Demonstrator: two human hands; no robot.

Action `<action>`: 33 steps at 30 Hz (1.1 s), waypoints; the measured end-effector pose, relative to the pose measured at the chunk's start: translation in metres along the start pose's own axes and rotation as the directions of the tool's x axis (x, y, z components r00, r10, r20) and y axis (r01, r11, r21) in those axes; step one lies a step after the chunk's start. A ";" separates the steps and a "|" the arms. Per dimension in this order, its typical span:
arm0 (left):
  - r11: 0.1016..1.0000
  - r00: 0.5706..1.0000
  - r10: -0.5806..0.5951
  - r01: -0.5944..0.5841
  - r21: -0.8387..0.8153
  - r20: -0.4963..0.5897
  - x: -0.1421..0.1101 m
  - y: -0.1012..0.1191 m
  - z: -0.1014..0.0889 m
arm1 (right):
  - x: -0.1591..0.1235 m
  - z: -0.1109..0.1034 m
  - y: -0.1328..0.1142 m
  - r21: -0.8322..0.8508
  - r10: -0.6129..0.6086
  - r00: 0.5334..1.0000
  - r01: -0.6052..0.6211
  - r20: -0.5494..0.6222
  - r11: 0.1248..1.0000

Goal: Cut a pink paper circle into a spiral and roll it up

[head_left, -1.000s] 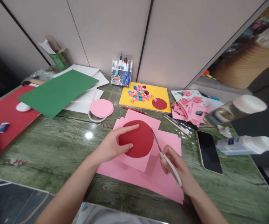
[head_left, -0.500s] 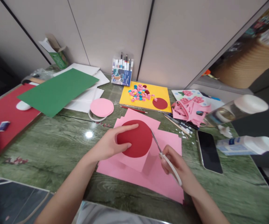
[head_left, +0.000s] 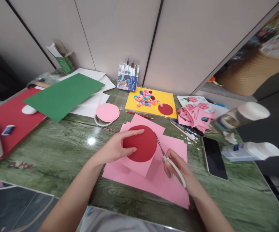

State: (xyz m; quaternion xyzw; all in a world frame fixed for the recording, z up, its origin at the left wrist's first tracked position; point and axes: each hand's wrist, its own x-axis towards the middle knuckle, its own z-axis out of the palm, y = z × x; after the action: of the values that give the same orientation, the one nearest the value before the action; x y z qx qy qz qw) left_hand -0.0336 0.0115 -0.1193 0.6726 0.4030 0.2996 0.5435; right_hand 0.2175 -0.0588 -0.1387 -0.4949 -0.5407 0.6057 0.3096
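My left hand (head_left: 115, 145) grips a red paper circle (head_left: 143, 143) laid on a smaller pink sheet (head_left: 139, 168). Thumb and index finger lie on top of the circle; the other fingers are hidden beneath. In my right hand (head_left: 178, 164) are white-handled scissors (head_left: 181, 178), whose blades meet the pink sheet close to the circle's right edge. Larger pink paper (head_left: 170, 193) is spread on the table under both hands.
Behind are a yellow sheet (head_left: 134, 108) with small coloured pieces, a marker pack (head_left: 127, 79) and pink paper circles (head_left: 107, 111). Pink scraps (head_left: 196, 116), a phone (head_left: 214, 158) and two bottles (head_left: 241, 116) (head_left: 250, 150) stand right. Green paper (head_left: 64, 95) overlaps red paper (head_left: 13, 122) left.
The view has shifted slightly. Both hands keep their hold on the paper and the scissors, and the scissors stay at the circle's right edge with little visible movement.
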 end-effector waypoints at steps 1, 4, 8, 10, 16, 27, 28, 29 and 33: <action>1.000 1.000 0.002 -0.002 -0.002 0.003 0.000 0.000 -0.001 | 0.001 0.001 -0.003 0.005 -0.003 1.000 0.003 0.005 1.000; 1.000 1.000 0.003 -0.003 -0.013 -0.004 -0.003 0.002 -0.006 | 0.005 0.005 -0.015 0.015 -0.006 1.000 0.006 0.015 1.000; 1.000 1.000 -0.002 0.001 -0.003 -0.023 -0.008 0.006 -0.015 | 0.010 0.009 -0.031 -0.011 0.003 0.999 -0.003 0.047 1.000; 1.000 1.000 0.003 -0.003 0.006 -0.028 -0.011 0.007 -0.020 | 0.012 0.011 -0.036 -0.010 0.008 0.997 -0.008 0.072 1.000; 1.000 1.000 0.001 -0.001 0.011 -0.014 -0.014 0.001 -0.026 | 0.017 0.016 -0.027 0.003 0.029 0.998 -0.029 0.048 1.000; 0.997 1.000 -0.001 0.000 0.080 0.005 -0.011 -0.004 -0.022 | 0.011 0.008 -0.004 -0.018 0.026 0.999 -0.025 0.047 1.000; 0.997 1.000 -0.006 0.006 0.079 0.004 -0.011 -0.004 -0.022 | 0.011 0.008 -0.005 -0.025 0.031 0.999 -0.030 0.044 0.999; 0.997 1.000 -0.014 0.014 0.076 0.005 -0.011 -0.005 -0.022 | 0.010 0.008 -0.005 -0.034 0.036 0.999 -0.035 0.040 0.999; 0.996 1.000 -0.028 0.028 0.083 0.005 -0.012 -0.004 -0.022 | 0.010 0.008 -0.011 -0.053 0.067 0.997 -0.065 0.029 0.996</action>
State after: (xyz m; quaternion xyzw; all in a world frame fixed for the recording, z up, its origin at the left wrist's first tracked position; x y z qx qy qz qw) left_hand -0.0590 0.0122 -0.1180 0.6897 0.4227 0.2729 0.5207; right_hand 0.2046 -0.0502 -0.1315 -0.5110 -0.5446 0.6087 0.2679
